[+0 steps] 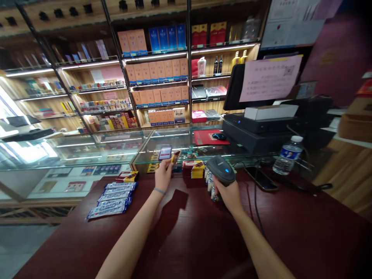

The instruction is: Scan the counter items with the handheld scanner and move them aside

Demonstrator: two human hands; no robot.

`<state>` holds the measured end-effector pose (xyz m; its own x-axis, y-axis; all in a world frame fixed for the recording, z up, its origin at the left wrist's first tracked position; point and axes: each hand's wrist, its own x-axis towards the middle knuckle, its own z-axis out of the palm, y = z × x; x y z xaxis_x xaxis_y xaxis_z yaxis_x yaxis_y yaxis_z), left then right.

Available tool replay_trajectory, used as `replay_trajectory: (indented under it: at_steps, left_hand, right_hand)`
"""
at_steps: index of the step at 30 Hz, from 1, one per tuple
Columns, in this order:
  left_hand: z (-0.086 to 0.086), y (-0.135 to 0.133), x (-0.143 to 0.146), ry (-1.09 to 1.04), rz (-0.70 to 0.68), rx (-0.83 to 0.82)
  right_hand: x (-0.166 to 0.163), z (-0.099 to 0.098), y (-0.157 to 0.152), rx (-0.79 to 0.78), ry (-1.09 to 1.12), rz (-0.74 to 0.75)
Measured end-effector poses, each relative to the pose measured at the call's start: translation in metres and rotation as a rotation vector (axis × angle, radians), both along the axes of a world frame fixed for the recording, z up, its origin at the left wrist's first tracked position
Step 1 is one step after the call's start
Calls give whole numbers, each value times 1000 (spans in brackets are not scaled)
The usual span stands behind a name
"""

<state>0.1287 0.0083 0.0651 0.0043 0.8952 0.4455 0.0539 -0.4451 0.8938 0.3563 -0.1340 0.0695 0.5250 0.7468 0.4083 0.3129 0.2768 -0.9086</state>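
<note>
My right hand (231, 193) is wrapped round a dark barcode scanner (221, 170) with a blue light on top, raised above the counter. In my left hand (163, 176) a small thin packet with a yellow edge (175, 156) is pinched between the fingers and held up. A phone with a lit screen (165, 152) lies on the glass just beyond that hand. Between the two hands sits a stack of red and yellow packets (194, 169). Some small wrapped items (209, 180) stand beside it, partly hidden by the scanner.
Blue and white wrapped sticks (112, 198) lie at the left, with more red and yellow packets (128, 176) behind. A black phone (261, 179), a water bottle (287, 155) and a cable (256, 201) are at the right. A glass display case (95, 147) borders the wooden counter (192, 240).
</note>
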Motion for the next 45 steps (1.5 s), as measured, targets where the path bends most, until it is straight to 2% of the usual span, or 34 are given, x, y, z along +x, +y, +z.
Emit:
replay_trajectory:
  at_steps: [2, 4, 6, 8, 14, 19, 23, 27, 29, 36, 45]
  left_hand:
    - [8, 1, 17, 27, -74, 6]
    - [10, 3, 36, -58, -203, -33]
    - [7, 7, 54, -154, -317, -65]
    - [1, 11, 70, -174, -370, -47]
    - [-21, 18, 90, 146, -341, 280]
    - [-31, 21, 95, 267, -329, 339]
    - [-33, 22, 100, 172, -342, 259]
    - [-27, 17, 103, -56, -394, 8]
    - [-23, 15, 103, -89, -430, -72]
    - [-22, 14, 101, -160, -445, -104]
    - [-21, 8, 98, -93, -450, -97]
  right_hand:
    - [6, 4, -2, -3, 43, -8]
    - [10, 6, -3, -13, 77, -11]
    - [12, 9, -4, -21, 105, 6]
    - [14, 10, -5, -21, 137, 22]
    - [17, 11, -6, -26, 200, 15]
    - [19, 7, -6, -23, 200, 35]
    - [18, 6, -5, -18, 202, 31]
    - [16, 8, -5, -17, 178, 31]
    - [16, 10, -6, -20, 167, 33]
    - [15, 12, -6, -40, 149, 23]
    - [16, 10, -6, -63, 140, 34]
